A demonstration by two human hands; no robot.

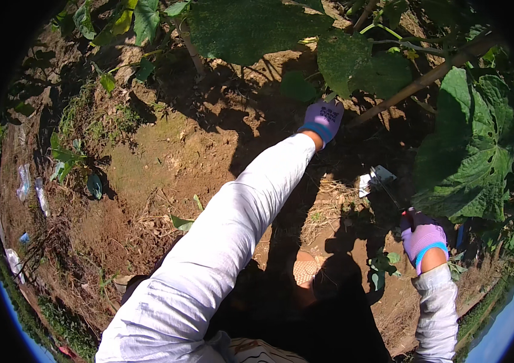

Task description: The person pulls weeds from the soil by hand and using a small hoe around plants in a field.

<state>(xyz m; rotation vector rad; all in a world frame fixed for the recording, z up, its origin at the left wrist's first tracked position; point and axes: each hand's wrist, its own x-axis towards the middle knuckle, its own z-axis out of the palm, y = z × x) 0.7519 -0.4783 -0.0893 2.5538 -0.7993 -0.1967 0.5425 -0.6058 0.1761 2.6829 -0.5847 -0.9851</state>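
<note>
My left hand (323, 119), in a purple knitted glove with a blue cuff, reaches forward to the base of a broad green leaf (342, 61). Its fingertips are partly hidden, and whether they grip the stem cannot be told. My right hand (422, 233), in a matching glove, is closed on the handle of a thin metal tool (391, 195) with a bit of red showing at the fingers. The tool's kind is unclear. Beyond it on the shaded soil lies a white piece (376, 179). A large leaf with holes (475, 149) hangs just above my right hand.
A wooden pole (425, 80) slants through the vines at the upper right. Another stake (189, 47) stands at the top. Small seedlings (64, 159) and plastic scraps (24, 181) lie to the left on dry soil. A shoe (305, 268) shows below.
</note>
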